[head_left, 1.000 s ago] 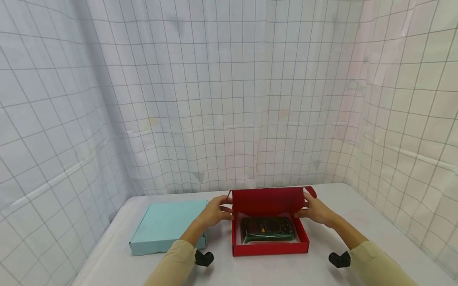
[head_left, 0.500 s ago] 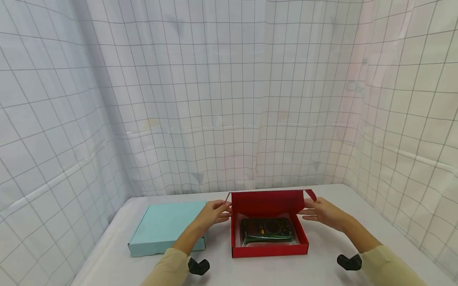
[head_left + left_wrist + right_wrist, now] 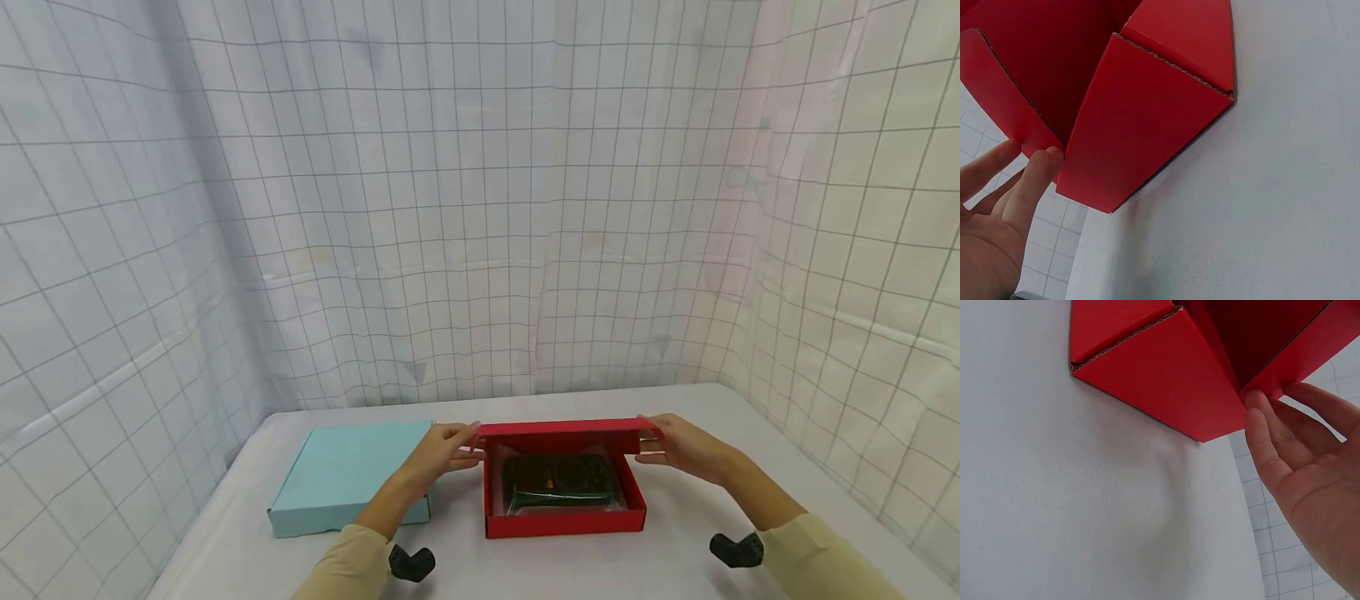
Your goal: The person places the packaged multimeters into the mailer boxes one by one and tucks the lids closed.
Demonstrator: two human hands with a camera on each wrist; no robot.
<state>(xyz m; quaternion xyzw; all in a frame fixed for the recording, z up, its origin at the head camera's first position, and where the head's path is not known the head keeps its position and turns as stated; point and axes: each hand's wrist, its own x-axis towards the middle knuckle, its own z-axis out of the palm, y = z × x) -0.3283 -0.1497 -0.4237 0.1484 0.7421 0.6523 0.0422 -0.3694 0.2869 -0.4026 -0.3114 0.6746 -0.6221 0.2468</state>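
A red cardboard box (image 3: pixel 566 525) sits on the table with its hinged lid (image 3: pixel 558 428) tilted forward, partly over the inside. A dark multimeter (image 3: pixel 558 477) in clear plastic lies within, its dial in the lid's shade. At the box's left, my left hand (image 3: pixel 437 457) touches the lid's side flap (image 3: pixel 1013 94) with extended fingertips, close to the box's side wall. My right hand (image 3: pixel 692 447) mirrors it, its fairly straight fingers against the right side flap (image 3: pixel 1310 353). Some fingertips of both hands are hidden behind the flaps.
A closed light-blue box (image 3: pixel 356 475) stands to the left, just beside my left forearm. White cloth covers the table (image 3: pixel 577 575). Grid-patterned white curtains (image 3: pixel 480 208) enclose the back and both sides. A black wrist device (image 3: pixel 412 564) hangs below each cuff.
The lid has swung forward and down from nearly upright. My fingers have straightened and followed the side flaps, with the right hand shifting slightly outward. The multimeter stays in place.
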